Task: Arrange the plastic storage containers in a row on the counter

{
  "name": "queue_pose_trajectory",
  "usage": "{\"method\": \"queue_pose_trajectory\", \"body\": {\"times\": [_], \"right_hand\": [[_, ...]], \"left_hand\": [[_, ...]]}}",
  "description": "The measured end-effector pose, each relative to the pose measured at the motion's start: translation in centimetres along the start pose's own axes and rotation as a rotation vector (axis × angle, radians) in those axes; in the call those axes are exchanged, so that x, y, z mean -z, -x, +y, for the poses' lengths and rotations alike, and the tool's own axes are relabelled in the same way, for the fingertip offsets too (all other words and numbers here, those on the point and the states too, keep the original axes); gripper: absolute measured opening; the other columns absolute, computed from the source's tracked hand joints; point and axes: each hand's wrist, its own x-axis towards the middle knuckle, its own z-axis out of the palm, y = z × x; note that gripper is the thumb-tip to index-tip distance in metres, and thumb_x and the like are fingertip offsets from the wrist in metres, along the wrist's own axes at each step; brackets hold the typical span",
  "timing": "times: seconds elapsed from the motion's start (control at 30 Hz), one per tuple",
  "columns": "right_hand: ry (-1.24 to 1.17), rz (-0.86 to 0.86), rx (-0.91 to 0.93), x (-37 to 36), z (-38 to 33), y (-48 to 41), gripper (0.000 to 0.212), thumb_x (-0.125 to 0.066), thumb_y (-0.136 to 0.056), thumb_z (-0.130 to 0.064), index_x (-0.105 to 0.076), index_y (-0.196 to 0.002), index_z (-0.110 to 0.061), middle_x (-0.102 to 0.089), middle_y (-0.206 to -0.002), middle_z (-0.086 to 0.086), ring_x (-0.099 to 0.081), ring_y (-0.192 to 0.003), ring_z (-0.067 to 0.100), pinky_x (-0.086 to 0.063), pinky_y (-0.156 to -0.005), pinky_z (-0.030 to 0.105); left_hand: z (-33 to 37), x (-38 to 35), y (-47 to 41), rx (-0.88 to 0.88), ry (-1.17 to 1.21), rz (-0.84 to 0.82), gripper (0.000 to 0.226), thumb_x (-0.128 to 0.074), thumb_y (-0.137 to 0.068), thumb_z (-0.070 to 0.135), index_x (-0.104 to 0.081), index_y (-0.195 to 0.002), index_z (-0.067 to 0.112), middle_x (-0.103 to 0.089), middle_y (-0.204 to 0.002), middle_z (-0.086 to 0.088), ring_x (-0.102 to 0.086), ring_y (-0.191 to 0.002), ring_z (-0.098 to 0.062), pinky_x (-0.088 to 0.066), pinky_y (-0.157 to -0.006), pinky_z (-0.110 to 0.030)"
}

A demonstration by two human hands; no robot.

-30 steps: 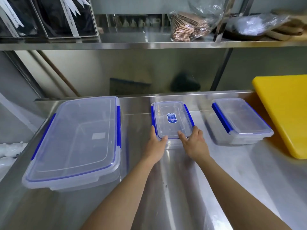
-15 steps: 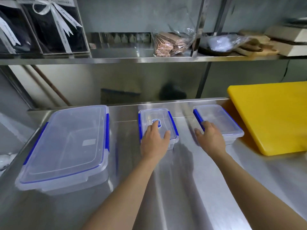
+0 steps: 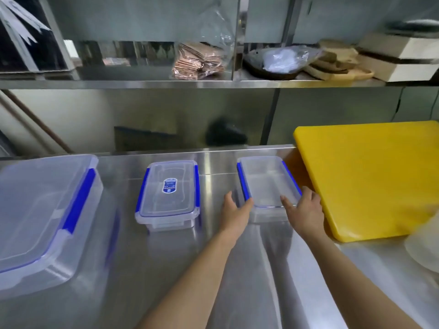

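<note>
Three clear plastic containers with blue clips stand on the steel counter (image 3: pixel 213 269). The large container (image 3: pixel 40 210) is at the left, the small labelled container (image 3: pixel 168 193) stands in the middle, untouched. The right container (image 3: pixel 267 181) sits beside the yellow board. My left hand (image 3: pixel 234 211) grips its near left corner, thumb on the blue clip. My right hand (image 3: pixel 305 210) holds its near right corner, fingers on the lid edge.
A thick yellow cutting board (image 3: pixel 370 179) lies right of the containers, touching the right one. A pale round object (image 3: pixel 425 245) shows at the far right edge. The steel shelf (image 3: pixel 190 83) above carries bags, boxes and wooden boards.
Both hands left the middle container and moved right. The left hand came off the middle lid onto the right container's left corner. The view shifted right.
</note>
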Motion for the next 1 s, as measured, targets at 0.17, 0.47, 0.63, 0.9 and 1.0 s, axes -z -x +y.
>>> {"method": "queue_pose_trajectory", "body": {"times": [0.17, 0.47, 0.63, 0.9, 1.0], "right_hand": [[-0.278, -0.173, -0.02, -0.6, 2.3, -2.3, 0.063, -0.059, -0.085, -0.037, -0.033, -0.133, -0.007, -0.046, -0.13, 0.022, -0.051, -0.113, 0.038, -0.042, -0.09, 0.043], [-0.404, -0.179, 0.117, -2.3, 3.1, -1.8, 0.048, -0.046, -0.091, -0.039, -0.035, -0.131, -0.016, -0.048, -0.122, 0.011, -0.05, -0.086, 0.015, -0.039, -0.075, 0.03], [-0.37, -0.199, 0.125, -2.8, 2.5, -1.5, 0.054, -0.043, -0.092, -0.041, -0.028, -0.137, -0.014, -0.044, -0.13, 0.011, -0.047, -0.093, 0.015, -0.037, -0.075, 0.028], [-0.183, -0.281, 0.114, -1.2, 1.9, -2.0, 0.054, -0.042, -0.09, -0.047, -0.034, -0.129, -0.011, -0.046, -0.127, 0.017, -0.052, -0.109, 0.033, -0.046, -0.087, 0.044], [-0.112, -0.2, 0.174, 0.6, 0.9, -2.1, 0.053, -0.047, -0.09, -0.043, -0.036, -0.13, -0.009, -0.047, -0.128, 0.018, -0.051, -0.111, 0.035, -0.045, -0.089, 0.044]], "left_hand": [[-0.2, -4.2, -1.3, 0.035, 0.06, 0.043, 0.066, -0.061, -0.083, 0.031, -0.029, -0.138, 0.015, -0.052, -0.133, -0.012, -0.054, -0.115, -0.028, -0.042, -0.102, -0.043], [-0.7, -5.0, -1.6, 0.022, 0.069, 0.139, 0.057, -0.056, -0.083, 0.027, -0.035, -0.136, 0.023, -0.057, -0.127, -0.005, -0.057, -0.109, -0.024, -0.045, -0.099, -0.044], [-1.0, -4.1, -1.3, 0.005, 0.066, 0.152, 0.058, -0.057, -0.085, 0.029, -0.034, -0.137, 0.022, -0.056, -0.128, -0.005, -0.057, -0.11, -0.024, -0.046, -0.098, -0.043], [0.1, -1.2, -0.6, 0.007, -0.161, 0.019, 0.057, -0.053, -0.087, 0.044, -0.032, -0.137, 0.022, -0.05, -0.13, 0.004, -0.051, -0.106, -0.014, -0.04, -0.086, -0.032], [1.5, 1.4, -0.3, -0.031, -0.301, 0.092, 0.068, -0.05, -0.086, 0.051, -0.025, -0.142, 0.021, -0.042, -0.144, -0.004, -0.045, -0.125, -0.024, -0.038, -0.097, -0.039]]}}
